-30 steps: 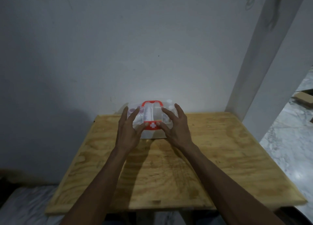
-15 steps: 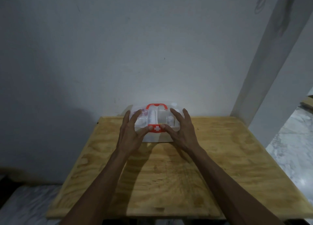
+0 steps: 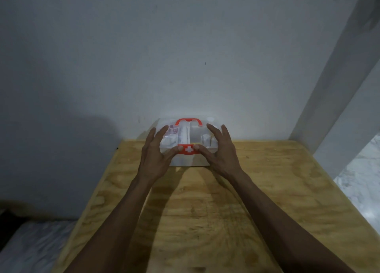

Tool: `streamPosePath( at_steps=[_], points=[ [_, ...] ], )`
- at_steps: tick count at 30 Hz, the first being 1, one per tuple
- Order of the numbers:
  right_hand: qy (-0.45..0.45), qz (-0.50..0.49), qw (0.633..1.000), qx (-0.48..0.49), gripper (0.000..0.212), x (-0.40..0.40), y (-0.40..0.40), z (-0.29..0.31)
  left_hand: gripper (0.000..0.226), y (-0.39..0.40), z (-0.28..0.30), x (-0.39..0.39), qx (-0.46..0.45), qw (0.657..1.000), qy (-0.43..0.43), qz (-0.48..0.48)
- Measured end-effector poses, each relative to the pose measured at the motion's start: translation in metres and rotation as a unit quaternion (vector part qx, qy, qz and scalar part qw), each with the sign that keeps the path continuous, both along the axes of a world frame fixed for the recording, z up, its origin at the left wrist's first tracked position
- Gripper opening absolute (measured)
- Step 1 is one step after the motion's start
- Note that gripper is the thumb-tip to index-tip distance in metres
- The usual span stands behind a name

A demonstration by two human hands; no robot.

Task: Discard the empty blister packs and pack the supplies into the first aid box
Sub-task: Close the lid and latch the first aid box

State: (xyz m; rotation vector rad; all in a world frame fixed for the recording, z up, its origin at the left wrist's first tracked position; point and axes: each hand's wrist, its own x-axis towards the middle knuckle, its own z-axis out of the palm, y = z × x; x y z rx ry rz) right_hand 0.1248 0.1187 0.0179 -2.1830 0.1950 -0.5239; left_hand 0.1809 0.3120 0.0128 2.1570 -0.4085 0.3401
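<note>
First aid box (image 3: pixel 188 160) on table (image 3: pixel 267 190) far edge, against wall (image 3: pixel 185 57).

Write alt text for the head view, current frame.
Both hands rest on a clear first aid box at the far edge of a wooden table by a grey wall: left hand, right hand, thumbs pressing its red front latch. The lid looks closed.
</note>
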Motion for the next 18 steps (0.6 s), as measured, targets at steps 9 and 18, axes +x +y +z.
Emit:
streamPosePath(
  at_steps=[9,18],
  points=[
    [-0.005,0.0,1.0,-0.011,0.08,0.016,-0.003,-0.004,0.074,-0.005,0.005,0.003,-0.005,1.0,-0.013,0.014],
    [0.0,0.007,1.0,-0.011,0.08,0.014,-0.003,-0.001,0.074,-0.007,0.008,0.0,-0.007,1.0,0.003,0.02]
  ],
)
